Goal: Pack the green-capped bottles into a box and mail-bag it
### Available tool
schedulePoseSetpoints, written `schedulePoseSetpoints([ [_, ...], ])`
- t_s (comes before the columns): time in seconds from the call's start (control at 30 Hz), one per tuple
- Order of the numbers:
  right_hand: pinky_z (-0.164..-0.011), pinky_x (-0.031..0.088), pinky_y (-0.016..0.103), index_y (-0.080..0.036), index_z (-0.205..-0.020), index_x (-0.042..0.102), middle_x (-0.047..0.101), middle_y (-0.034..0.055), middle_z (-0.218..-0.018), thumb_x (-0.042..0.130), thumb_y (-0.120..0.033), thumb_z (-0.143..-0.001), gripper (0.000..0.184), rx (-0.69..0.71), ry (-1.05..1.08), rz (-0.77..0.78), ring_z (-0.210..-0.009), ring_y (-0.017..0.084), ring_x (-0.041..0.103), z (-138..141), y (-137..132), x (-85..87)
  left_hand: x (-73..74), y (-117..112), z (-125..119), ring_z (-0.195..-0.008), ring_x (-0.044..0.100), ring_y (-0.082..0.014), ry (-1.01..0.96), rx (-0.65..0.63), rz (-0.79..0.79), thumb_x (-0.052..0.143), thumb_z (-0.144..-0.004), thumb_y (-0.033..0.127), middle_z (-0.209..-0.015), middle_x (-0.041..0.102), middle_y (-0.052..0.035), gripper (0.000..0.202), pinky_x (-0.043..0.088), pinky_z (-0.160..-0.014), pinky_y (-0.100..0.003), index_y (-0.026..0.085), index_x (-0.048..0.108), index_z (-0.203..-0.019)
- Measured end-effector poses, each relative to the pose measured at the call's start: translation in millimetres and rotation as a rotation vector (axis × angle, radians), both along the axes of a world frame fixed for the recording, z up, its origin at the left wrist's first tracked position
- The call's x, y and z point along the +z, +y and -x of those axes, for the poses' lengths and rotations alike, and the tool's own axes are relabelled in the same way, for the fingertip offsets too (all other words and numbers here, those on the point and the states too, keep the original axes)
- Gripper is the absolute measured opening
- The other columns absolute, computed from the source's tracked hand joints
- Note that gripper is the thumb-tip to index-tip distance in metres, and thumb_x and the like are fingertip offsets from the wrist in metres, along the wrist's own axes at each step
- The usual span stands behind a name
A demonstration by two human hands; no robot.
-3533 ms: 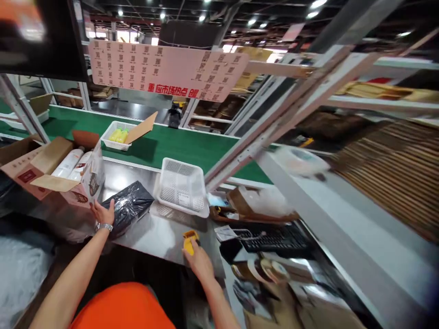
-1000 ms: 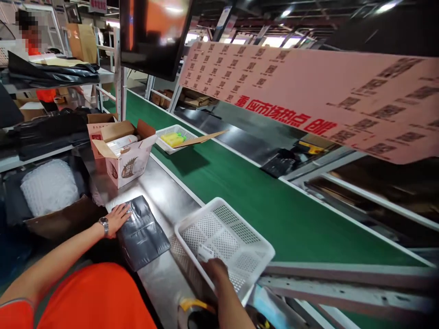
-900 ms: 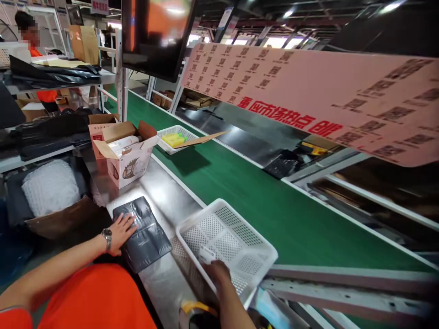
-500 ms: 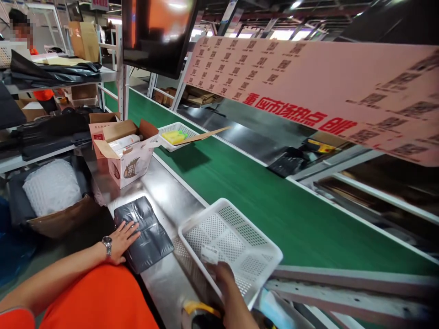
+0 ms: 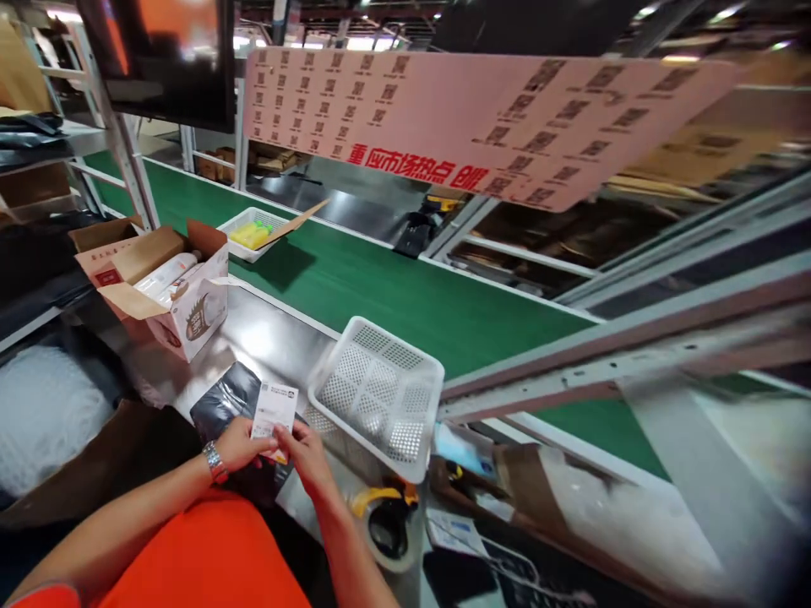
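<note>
A white printed label slip (image 5: 275, 407) is held between my two hands, above a black plastic parcel (image 5: 221, 397) on the steel bench. My left hand (image 5: 239, 446), with a metal watch at the wrist, grips the slip's lower left edge. The fingers of my right hand (image 5: 301, 447) pinch its lower right corner. Both hands partly cover the parcel. To the right, a white perforated plastic basket (image 5: 437, 405) sits tilted at the bench's edge beside the belt, apart from my hands.
A green conveyor belt (image 5: 355, 283) runs behind the bench, carrying another white basket (image 5: 239, 245) with yellow packets. An open carton (image 5: 196, 325) stands at left. A tape dispenser (image 5: 405, 540) lies at right. A metal frame (image 5: 545, 355) crosses on the right.
My right hand has left the basket and come over the parcel with the label slip. My left hand has lifted from lying flat on the parcel to grip the slip. The view has swung right.
</note>
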State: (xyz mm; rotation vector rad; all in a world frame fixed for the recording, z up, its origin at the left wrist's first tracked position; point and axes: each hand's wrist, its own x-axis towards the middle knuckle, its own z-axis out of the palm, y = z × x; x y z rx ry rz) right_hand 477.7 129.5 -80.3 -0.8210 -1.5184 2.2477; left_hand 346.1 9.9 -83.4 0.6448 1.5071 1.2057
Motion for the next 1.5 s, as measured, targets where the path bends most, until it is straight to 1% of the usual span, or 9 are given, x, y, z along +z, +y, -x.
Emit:
schedulePoseSetpoints([
  [0.1, -0.062, 0.048, 0.031, -0.024, -0.088, 0.084, 0.080, 0.0037, -0.078, 0.081, -0.082, -0.081, 0.058, -0.110, 0.013, 0.047, -0.065, 0.020, 0.064, 10.1, -31.2, -6.6, -5.1, -7.7, 25.2, -0.075, 0.077, -0.0250, -0.006, 0.038, 0.009, 0.087, -0.071, 0.068, -0.098, 0.086, -0.0149, 0.063, 0.056, -0.058, -0.032, 0.013, 0.084, -0.100],
  [0.3, -0.074, 0.057, 0.030, -0.023, -0.095, 0.088, 0.084, 0.0067, -0.094, 0.093, -0.070, -0.077, 0.050, -0.344, 0.001, 0.187, -0.090, 0.023, 0.074, 27.3, -92.2, -16.1, -15.9, -26.3, 78.2, -0.076, 0.079, -0.0265, -0.048, -0.018, 0.057, 0.090, -0.071, 0.062, -0.102, 0.086, -0.0167, 0.060, 0.061, -0.062, -0.036, 0.012, 0.083, -0.104],
  [0.57, -0.084, 0.062, 0.032, -0.018, -0.096, 0.087, 0.086, 0.0094, -0.097, 0.099, -0.061, -0.073, 0.050, -0.622, -0.021, 0.230, -0.090, 0.021, 0.078, 54.8, -148.2, -5.6, -22.4, -37.8, 103.3, -0.073, 0.080, -0.0235, -0.146, -0.159, 0.054, 0.092, -0.075, 0.052, -0.104, 0.087, -0.0161, 0.053, 0.062, -0.058, -0.032, 0.011, 0.082, -0.108],
  [0.93, -0.080, 0.062, 0.029, -0.017, -0.094, 0.089, 0.087, 0.0096, -0.092, 0.103, -0.063, -0.064, 0.056, -0.670, -0.037, 0.185, -0.086, 0.020, 0.080, 56.0, -149.7, 8.0, -16.3, -35.3, 100.1, -0.065, 0.079, -0.0202, -0.215, -0.117, 0.016, 0.093, -0.079, 0.039, -0.094, 0.088, -0.0135, 0.038, 0.062, -0.055, -0.028, 0.011, 0.083, -0.102],
  [1.13, -0.078, 0.062, 0.031, -0.018, -0.094, 0.090, 0.087, 0.0090, -0.090, 0.099, -0.068, -0.065, 0.058, -0.661, -0.105, 0.089, -0.083, 0.021, 0.079, 42.3, -142.5, 1.4, -17.4, -33.7, 86.8, -0.072, 0.081, -0.0241, -0.164, -0.194, 0.030, 0.086, -0.086, 0.042, -0.098, 0.087, -0.0162, 0.039, 0.066, -0.064, -0.035, 0.010, 0.081, -0.108],
  [1.23, -0.075, 0.062, 0.032, -0.018, -0.090, 0.091, 0.086, 0.0087, -0.085, 0.099, -0.070, -0.061, 0.059, -0.689, -0.128, 0.057, -0.080, 0.022, 0.078, 37.2, -140.5, -4.9, -19.3, -37.2, 79.4, -0.104, 0.083, -0.0321, 0.081, -0.184, -0.011, 0.084, -0.086, 0.036, -0.129, 0.082, -0.0221, 0.051, 0.069, -0.087, -0.046, 0.011, 0.075, -0.130],
  [1.33, -0.073, 0.062, 0.032, -0.018, -0.088, 0.091, 0.085, 0.0086, -0.084, 0.098, -0.071, -0.061, 0.060, -0.711, -0.119, 0.044, -0.078, 0.022, 0.077, 35.2, -140.4, -8.6, -15.4, -44.9, 75.2, -0.150, 0.061, -0.0388, 0.423, -0.078, -0.193, 0.088, -0.080, 0.033, -0.164, 0.059, -0.0246, 0.075, 0.053, -0.122, -0.057, 0.014, 0.065, -0.149],
  [1.4, -0.072, 0.062, 0.032, -0.019, -0.088, 0.091, 0.085, 0.0081, -0.084, 0.097, -0.071, -0.063, 0.059, -0.708, -0.108, 0.018, -0.077, 0.022, 0.076, 35.0, -141.7, -8.2, -8.5, -51.2, 74.1, -0.151, 0.060, -0.0357, 0.497, -0.180, -0.344, 0.081, -0.090, 0.039, -0.160, 0.065, -0.0211, 0.055, 0.048, -0.128, -0.054, 0.016, 0.074, -0.140],
  [1.5, -0.074, 0.062, 0.033, -0.019, -0.088, 0.091, 0.084, 0.0066, -0.083, 0.094, -0.070, -0.067, 0.055, -0.662, -0.103, -0.049, -0.076, 0.021, 0.074, 35.4, -144.7, -3.8, 2.0, -60.3, 73.3, -0.118, 0.079, -0.0267, 0.414, -0.417, -0.440, 0.061, -0.107, 0.046, -0.126, 0.085, -0.0129, 0.038, 0.059, -0.111, -0.041, 0.021, 0.087, -0.115],
])
